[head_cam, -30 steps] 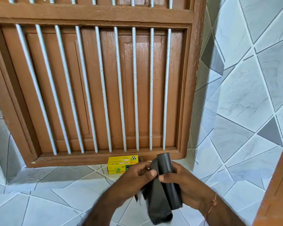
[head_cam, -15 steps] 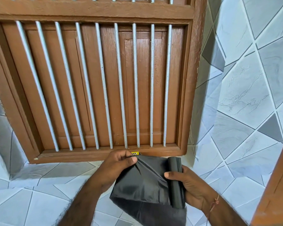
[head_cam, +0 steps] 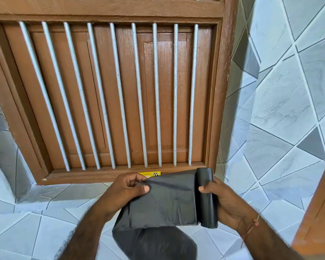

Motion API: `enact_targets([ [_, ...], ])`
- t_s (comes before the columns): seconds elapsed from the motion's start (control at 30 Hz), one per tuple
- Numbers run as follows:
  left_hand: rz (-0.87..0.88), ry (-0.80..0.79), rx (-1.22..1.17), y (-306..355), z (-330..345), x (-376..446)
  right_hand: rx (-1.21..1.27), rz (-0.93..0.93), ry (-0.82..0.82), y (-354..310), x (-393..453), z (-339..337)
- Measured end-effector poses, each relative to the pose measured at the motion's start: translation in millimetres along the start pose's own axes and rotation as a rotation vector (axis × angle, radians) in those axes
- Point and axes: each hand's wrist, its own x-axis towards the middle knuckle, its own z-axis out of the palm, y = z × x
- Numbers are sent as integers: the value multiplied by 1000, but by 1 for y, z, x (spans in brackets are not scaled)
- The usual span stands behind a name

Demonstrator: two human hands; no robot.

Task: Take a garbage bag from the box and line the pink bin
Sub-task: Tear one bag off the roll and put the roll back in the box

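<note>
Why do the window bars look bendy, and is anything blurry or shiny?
Head view: the wide lens fans the straight grey bars outward; soft daylight, no harsh shadows; a mild sheen on the black bag; edges slightly soft, especially the orange door edge.

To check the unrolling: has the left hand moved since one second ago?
Yes. The left hand went left, away from the roll, below the window frame.

The unrolled bag (head_cam: 163, 201) is stretching between the left hand (head_cam: 128, 190) and the roll (head_cam: 207, 199) in the right hand (head_cam: 227, 201); the box (head_cam: 151, 174) is sitting behind them, before the barred window (head_cam: 109, 94).
</note>
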Motion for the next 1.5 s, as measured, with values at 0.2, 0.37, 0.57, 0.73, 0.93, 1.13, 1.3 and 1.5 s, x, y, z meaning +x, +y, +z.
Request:
enact_targets([
  [0.2,-37,-193,311,3,28,17,-13,53,-137,-1,5,9],
  [0.37,56,-228,-12,5,65,30,-17,49,-170,-6,9,14],
  [0.57,79,-54,123,11,53,34,-94,47,21,0,14,-4],
  [0.73,162,24,477,21,55,39,-212,-33,161,4,16,4],
  [0.93,178,82,535,29,46,40,-122,48,225,6,20,0],
  [1.13,161,66,492,25,42,38,-306,-22,243,10,21,4],
  [1.3,150,96,479,24,34,36,-211,32,243,7,20,2],
  [1.5,116,103,463,25,31,31,-205,109,319,4,19,-3],
])
